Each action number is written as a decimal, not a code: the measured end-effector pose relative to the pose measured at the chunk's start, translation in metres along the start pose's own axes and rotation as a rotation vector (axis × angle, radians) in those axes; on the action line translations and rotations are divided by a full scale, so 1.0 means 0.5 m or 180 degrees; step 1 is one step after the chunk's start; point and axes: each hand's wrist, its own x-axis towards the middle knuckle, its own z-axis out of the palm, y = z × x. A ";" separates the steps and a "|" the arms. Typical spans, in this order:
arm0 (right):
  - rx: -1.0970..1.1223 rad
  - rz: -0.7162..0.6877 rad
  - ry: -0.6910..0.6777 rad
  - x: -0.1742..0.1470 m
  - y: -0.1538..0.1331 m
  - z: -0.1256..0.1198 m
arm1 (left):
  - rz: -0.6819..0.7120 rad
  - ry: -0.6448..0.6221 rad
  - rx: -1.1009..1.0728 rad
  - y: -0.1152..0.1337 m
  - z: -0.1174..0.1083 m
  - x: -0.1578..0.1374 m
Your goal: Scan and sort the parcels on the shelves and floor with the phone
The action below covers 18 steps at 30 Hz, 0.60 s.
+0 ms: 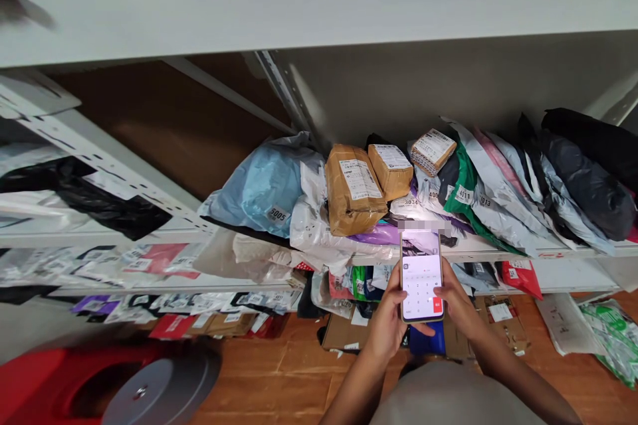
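Note:
A smartphone (421,279) is held upright between both hands, its lit screen facing me. The top of the screen looks like a camera picture, and a number keypad with a red key fills the bottom. My left hand (387,315) wraps the phone's left edge, the thumb over the screen's side. My right hand (456,302) grips the right edge, its thumb at the keypad near the red key. Just beyond the phone, parcels line a shelf: a brown taped box (353,192), a smaller box (391,171), and a green mailer bag (463,192) labelled 4011.
A white shelf beam (319,10) crosses above the parcels. A light-blue bag (272,186) labelled 5005 lies left, grey and black bags (588,179) right. Lower shelves hold more mailers, including a red one (521,275). A red and grey object (154,392) stands on the wooden floor.

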 end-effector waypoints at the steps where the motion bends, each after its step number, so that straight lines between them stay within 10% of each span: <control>1: 0.0016 0.0012 0.0004 0.001 -0.001 -0.001 | -0.0002 -0.0035 -0.0031 -0.001 -0.003 0.000; 18: -0.0246 -0.0160 -0.0078 -0.006 -0.021 0.000 | 0.0017 -0.0253 0.0029 -0.002 0.003 0.009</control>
